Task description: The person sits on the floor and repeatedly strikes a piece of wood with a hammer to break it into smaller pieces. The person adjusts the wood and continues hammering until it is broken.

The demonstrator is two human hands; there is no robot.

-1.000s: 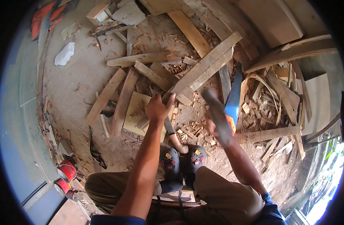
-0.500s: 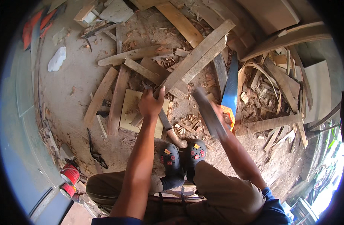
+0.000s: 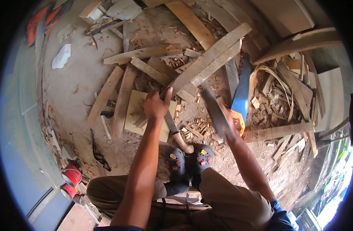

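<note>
The left hand (image 3: 156, 104) gripped the near end of a long, grey-brown wooden beam (image 3: 211, 57), which slanted away to the right over other boards (image 3: 150, 71). The right hand (image 3: 228, 117) held a dark, elongated, blurred tool (image 3: 215, 109) beside a blue-bladed, orange-handled saw (image 3: 242, 90).

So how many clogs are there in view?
2: the dark grey left clog and, beside it, the dark grey right clog, both worn, just below the picture's centre.
</note>
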